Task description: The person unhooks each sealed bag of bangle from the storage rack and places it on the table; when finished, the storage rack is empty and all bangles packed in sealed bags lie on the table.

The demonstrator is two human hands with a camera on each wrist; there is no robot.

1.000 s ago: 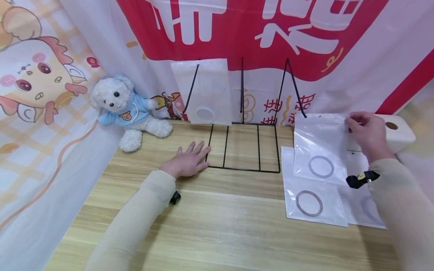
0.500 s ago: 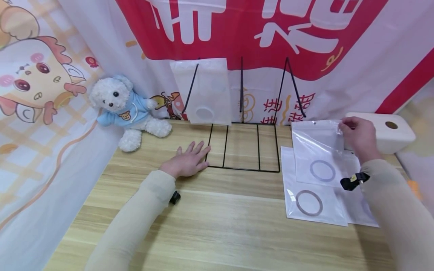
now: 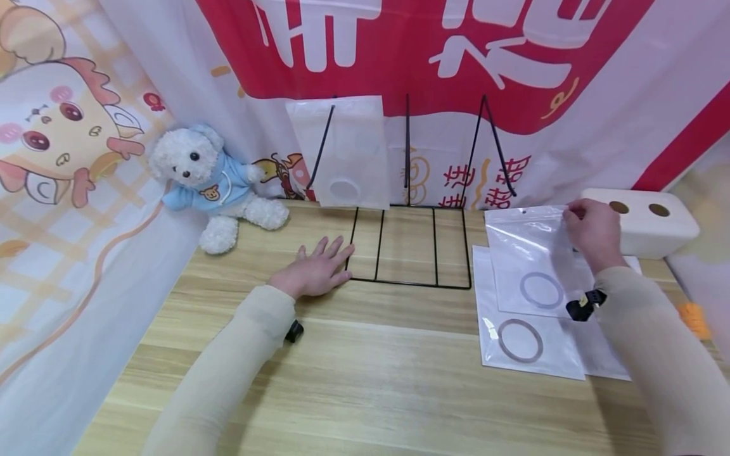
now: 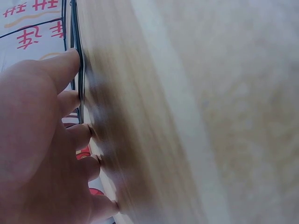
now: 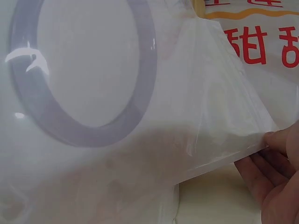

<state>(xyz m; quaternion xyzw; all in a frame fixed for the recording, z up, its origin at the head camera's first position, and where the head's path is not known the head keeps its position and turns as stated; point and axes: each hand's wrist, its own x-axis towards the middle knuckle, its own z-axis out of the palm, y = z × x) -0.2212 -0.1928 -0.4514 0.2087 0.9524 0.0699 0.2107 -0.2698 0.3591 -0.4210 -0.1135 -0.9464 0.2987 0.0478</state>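
My right hand (image 3: 595,231) pinches the upper right corner of a clear zip bag (image 3: 530,253) with a pale lilac ring in it. In the right wrist view the thumb and fingers grip the edge of this bag (image 5: 173,112), and its ring (image 5: 145,70) shows large. Beneath it lies another zip bag (image 3: 496,339) holding a brownish ring (image 3: 520,341), with a further bag partly hidden by my right arm. My left hand (image 3: 312,272) lies with fingers spread on the table, its fingertips at the base of a black wire rack (image 3: 407,285). In the left wrist view those fingers (image 4: 70,70) touch the rack's edge.
On the rack's left hook hangs a white zip bag (image 3: 353,152); the middle and right hooks (image 3: 499,145) carry none. A plush bear (image 3: 217,183) sits at the back left. A white box (image 3: 656,221) with round holes stands behind my right hand, near an orange object (image 3: 694,321).
My right hand has moved left and slightly down with the pinched bag, whose top edge has dropped away from the right hook's tip. My left hand stays put.
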